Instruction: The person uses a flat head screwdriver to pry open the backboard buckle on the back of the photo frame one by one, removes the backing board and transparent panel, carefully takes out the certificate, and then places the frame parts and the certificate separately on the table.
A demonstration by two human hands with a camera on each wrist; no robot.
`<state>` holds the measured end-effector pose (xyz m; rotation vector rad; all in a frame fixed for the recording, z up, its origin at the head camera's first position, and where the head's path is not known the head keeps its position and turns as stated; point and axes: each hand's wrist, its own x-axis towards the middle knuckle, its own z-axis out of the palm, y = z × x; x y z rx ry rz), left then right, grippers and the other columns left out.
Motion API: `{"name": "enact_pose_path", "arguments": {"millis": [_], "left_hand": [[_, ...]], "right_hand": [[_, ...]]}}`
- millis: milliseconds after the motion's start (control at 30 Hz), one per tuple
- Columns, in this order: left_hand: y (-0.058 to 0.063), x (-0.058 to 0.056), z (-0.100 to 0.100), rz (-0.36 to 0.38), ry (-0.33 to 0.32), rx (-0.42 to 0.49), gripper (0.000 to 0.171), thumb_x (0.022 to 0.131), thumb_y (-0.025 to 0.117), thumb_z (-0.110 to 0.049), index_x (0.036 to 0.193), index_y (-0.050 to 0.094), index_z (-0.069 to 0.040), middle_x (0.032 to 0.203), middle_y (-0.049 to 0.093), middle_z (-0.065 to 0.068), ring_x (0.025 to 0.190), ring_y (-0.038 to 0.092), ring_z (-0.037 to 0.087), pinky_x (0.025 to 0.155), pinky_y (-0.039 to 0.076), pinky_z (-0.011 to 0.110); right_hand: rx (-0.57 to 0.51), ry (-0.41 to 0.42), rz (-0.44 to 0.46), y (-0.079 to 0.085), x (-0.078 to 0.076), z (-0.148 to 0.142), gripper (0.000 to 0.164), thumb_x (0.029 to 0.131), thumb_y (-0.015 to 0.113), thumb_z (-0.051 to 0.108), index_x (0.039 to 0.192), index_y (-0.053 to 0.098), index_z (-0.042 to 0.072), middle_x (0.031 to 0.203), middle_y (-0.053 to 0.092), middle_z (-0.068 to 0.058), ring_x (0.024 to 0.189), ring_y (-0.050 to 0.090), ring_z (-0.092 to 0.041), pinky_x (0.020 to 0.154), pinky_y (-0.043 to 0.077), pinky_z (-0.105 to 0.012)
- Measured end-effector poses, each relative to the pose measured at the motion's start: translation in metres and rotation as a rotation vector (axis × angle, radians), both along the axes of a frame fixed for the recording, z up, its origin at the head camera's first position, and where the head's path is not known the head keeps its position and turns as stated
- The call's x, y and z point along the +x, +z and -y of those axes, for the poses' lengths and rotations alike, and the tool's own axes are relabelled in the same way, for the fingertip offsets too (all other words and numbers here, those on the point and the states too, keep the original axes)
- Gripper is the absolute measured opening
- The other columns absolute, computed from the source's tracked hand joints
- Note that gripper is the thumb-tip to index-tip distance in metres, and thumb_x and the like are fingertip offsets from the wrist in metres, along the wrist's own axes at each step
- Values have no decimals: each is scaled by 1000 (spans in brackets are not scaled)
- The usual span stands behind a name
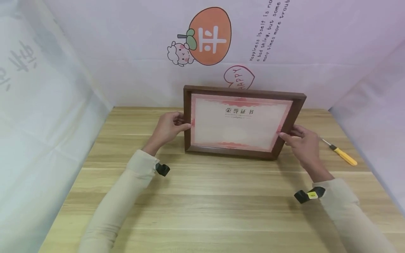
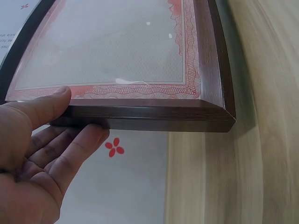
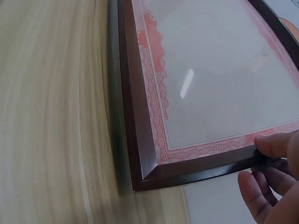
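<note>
A dark brown picture frame (image 1: 231, 151) stands nearly upright toward the back of the wooden table, leaning slightly back. Inside it is a certificate (image 1: 237, 130) with a pink-red border and Chinese lettering across the top. My left hand (image 1: 169, 127) pinches the frame's left side, thumb on the front and fingers behind the edge. On the opposite side my right hand (image 1: 303, 142) grips the right edge the same way, its thumb (image 3: 273, 143) lying over the front. The frame's lower edge is close over the tabletop in both wrist views.
A screwdriver (image 1: 345, 155) with a yellow handle lies on the table (image 1: 196, 203) to the right of my right hand. Behind the frame hangs a white printed cloth (image 1: 136, 45), with more cloth along both sides.
</note>
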<state>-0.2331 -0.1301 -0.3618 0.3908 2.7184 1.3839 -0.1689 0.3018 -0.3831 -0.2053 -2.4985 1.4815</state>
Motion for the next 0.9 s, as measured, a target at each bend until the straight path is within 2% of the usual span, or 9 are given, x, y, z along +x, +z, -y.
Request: {"name": "enact_pose_path", "arguments": {"millis": [233,400,667,900], "left_hand": [[-3,7,9,-45,15,32,37,87,76,-24,114,66,-1,112,70,16,103,69,29,88,58,38],[-9,13,14,-84,41,66,35,86,78,-22,111,68,0,107,72,16,100,70,29,85,59,39],[-19,24,20,-94,75,111,35,85,79,-21,114,69,-5,111,73,13,104,70,27,86,59,40],[-25,33,23,-122,60,197,28,82,80,-15,108,72,-6,107,74,12,102,70,24,83,60,32]], "right_hand": [[73,13,-37,-4,1,8,50,89,73,25,128,60,-4,79,62,26,74,57,4,57,55,-14],[65,13,-51,-5,2,12,50,89,74,22,129,60,-3,84,63,29,77,58,5,59,55,-13],[139,1,-94,-6,8,17,45,87,76,24,125,65,3,95,67,28,87,59,10,65,46,-9],[149,2,-118,-10,12,21,39,87,76,28,119,67,7,92,64,31,87,61,14,71,49,-5]]}}
